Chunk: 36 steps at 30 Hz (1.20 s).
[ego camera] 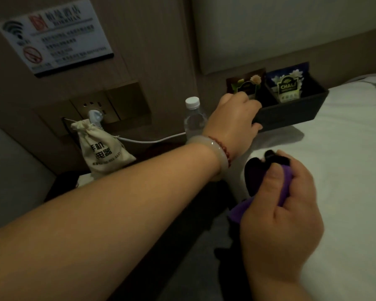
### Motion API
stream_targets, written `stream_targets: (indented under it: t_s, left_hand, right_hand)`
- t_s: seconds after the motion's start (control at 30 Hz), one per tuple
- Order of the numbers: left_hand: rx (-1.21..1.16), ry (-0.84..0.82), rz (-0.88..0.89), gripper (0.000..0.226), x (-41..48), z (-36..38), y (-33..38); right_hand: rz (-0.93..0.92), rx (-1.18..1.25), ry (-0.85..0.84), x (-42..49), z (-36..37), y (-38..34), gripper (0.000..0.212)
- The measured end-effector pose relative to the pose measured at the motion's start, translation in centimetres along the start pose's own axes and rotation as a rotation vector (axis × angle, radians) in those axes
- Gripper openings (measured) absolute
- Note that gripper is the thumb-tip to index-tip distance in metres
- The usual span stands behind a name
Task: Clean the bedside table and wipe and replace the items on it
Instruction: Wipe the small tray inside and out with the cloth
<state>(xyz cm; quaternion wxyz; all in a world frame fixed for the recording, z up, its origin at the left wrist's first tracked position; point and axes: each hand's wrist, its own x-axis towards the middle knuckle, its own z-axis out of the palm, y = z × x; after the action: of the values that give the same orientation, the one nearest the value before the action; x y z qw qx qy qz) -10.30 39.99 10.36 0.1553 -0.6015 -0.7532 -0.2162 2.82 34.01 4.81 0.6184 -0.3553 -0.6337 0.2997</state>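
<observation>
Black tray (pixel 291 115), left fingers (pixel 249 101) gripping its end

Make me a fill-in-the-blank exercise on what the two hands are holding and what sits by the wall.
1. The left hand grips the end of the black box, which holds ____ tea sachets.
2. The right hand holds a ____ cloth.
3. The water bottle standing by the wall has a ____ cap.

Missing words: two; purple; white.
</observation>
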Motion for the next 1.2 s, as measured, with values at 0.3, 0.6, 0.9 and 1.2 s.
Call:
stream_targets:
  t_s: [0.3, 0.6, 0.9, 1.2]
  left_hand:
    - [0.131, 0.315, -0.05, 0.021, -11.6, -9.0, 0.9]
    - [0.246, 0.034, -0.419, 0.021, -29.9, -13.3, -0.4]
    - [0.206, 0.105, -0.573, 0.025, -39.4, -13.8, -1.6]
    - [0.08, 0.443, -0.713, 0.066, -41.3, -12.3, -3.5]
  right_hand:
    - [0.089, 0.097, 0.17, 0.6, -0.9, -0.6, 0.038]
    - [0.38, 0.185, -0.737, -4.7, 1.7, -4.5, 0.062]
    - [0.174, -0.053, -1.236, -10.8, 2.9, -8.0, 0.014]
    - [-0.036, -0.335, -1.172, -13.3, 3.9, -7.4, 0.01]
